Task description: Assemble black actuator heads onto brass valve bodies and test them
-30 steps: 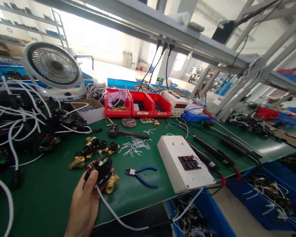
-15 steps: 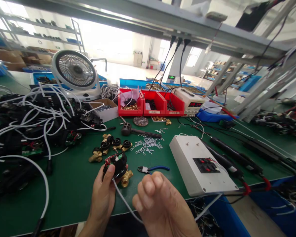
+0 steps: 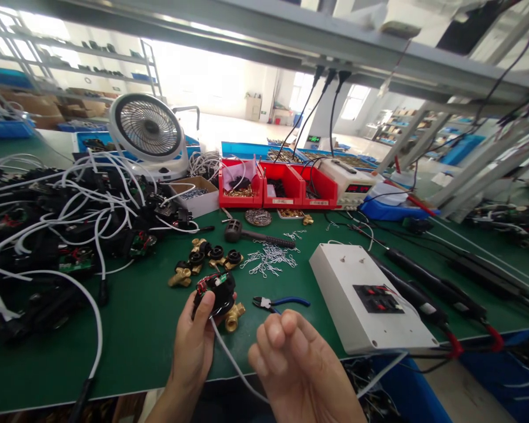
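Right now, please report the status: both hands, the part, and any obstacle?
Left hand holding black unit, brass fitting at its side. Right hand curled, unclear if holding anything. Blue-handled pliers just beyond, partly hidden by right hand.

No lettering is legible: labels point(image 3: 283, 201) on red bins point(image 3: 242, 201) and digits point(image 3: 358, 188) on the power supply point(image 3: 344, 175) blur.

Free desk point(image 3: 136, 335) at lower left
A white cable point(image 3: 99, 329) borders it; pliers point(image 3: 274, 304) lie just above the right hand point(image 3: 297, 364), white box point(image 3: 346, 299) at right.
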Action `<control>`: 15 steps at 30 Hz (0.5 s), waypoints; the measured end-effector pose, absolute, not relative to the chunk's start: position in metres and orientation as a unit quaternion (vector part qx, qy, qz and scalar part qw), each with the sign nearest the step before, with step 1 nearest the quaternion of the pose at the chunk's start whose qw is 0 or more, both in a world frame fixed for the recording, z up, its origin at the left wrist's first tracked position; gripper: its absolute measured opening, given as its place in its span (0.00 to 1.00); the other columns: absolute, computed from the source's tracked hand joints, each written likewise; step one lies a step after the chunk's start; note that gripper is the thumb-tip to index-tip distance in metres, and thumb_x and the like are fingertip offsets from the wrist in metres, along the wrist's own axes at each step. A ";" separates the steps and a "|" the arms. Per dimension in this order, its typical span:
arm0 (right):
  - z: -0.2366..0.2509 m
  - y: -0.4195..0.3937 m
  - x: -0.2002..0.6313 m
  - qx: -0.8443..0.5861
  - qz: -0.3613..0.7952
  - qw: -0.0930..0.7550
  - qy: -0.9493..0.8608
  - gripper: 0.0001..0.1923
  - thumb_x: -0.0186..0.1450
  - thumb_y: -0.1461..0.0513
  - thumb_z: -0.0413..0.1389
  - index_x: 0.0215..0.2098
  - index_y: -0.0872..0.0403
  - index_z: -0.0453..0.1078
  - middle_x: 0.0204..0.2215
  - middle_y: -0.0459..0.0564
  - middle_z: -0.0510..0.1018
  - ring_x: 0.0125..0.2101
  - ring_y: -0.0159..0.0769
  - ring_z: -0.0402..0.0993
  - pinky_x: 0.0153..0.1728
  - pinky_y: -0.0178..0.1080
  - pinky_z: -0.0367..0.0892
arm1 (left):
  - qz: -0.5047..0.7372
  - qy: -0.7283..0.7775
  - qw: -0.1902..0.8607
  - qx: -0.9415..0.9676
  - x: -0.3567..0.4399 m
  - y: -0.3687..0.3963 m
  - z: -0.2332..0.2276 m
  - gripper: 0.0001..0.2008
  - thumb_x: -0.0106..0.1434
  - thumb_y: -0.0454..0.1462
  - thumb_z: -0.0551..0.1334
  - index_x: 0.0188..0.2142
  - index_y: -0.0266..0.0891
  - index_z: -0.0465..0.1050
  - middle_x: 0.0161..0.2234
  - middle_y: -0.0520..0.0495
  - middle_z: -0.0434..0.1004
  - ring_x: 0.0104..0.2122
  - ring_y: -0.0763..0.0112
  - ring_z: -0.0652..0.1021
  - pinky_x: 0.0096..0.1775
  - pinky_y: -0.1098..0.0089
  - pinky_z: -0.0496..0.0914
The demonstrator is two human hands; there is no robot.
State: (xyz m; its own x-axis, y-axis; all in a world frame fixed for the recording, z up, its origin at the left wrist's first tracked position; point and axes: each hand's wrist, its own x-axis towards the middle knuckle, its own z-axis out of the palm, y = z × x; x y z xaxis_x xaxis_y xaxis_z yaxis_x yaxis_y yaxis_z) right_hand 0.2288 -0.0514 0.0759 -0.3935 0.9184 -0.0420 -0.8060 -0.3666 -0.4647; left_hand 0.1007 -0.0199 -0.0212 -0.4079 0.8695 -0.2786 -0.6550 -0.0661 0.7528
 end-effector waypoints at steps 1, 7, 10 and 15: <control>0.076 -0.052 0.229 -0.148 0.810 0.534 -0.192 0.06 0.61 0.61 0.68 0.33 0.56 0.78 0.30 0.45 0.77 0.28 0.21 0.70 0.33 0.25 0.67 | 0.719 0.431 0.529 0.126 0.101 -0.020 -0.022 0.28 0.49 0.50 0.75 0.44 0.35 0.76 0.40 0.42 0.82 0.40 0.55 0.83 0.46 0.59 0.77; 0.076 -0.051 0.227 -0.138 0.809 0.540 -0.189 0.06 0.57 0.63 0.69 0.31 0.55 0.78 0.27 0.44 0.75 0.27 0.21 0.70 0.32 0.26 0.66 | 0.723 0.431 0.522 0.136 0.100 -0.020 -0.023 0.27 0.50 0.50 0.74 0.44 0.34 0.76 0.38 0.43 0.83 0.39 0.57 0.83 0.46 0.60 0.77; 0.073 -0.051 0.226 -0.141 0.803 0.545 -0.195 0.07 0.57 0.62 0.70 0.30 0.54 0.77 0.27 0.44 0.75 0.27 0.21 0.69 0.31 0.25 0.65 | 0.725 0.430 0.520 0.137 0.100 -0.019 -0.023 0.27 0.51 0.49 0.74 0.44 0.35 0.76 0.38 0.43 0.83 0.39 0.57 0.83 0.46 0.60 0.76; 0.079 -0.065 0.231 -0.182 0.749 0.564 -0.295 0.11 0.57 0.55 0.70 0.26 0.50 0.74 0.21 0.43 0.69 0.23 0.25 0.65 0.27 0.29 0.63 | 0.723 0.427 0.526 0.132 0.100 -0.020 -0.021 0.26 0.51 0.48 0.74 0.44 0.34 0.76 0.40 0.43 0.83 0.40 0.57 0.83 0.47 0.59 0.77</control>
State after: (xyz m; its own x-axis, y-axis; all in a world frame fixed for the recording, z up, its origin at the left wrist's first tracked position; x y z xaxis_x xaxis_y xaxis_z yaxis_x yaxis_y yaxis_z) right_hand 0.2307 -0.0651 0.0785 -0.2971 0.9529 0.0606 -0.7377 -0.1888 -0.6482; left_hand 0.1004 -0.0201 -0.0210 -0.4110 0.8744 -0.2577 -0.6483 -0.0816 0.7570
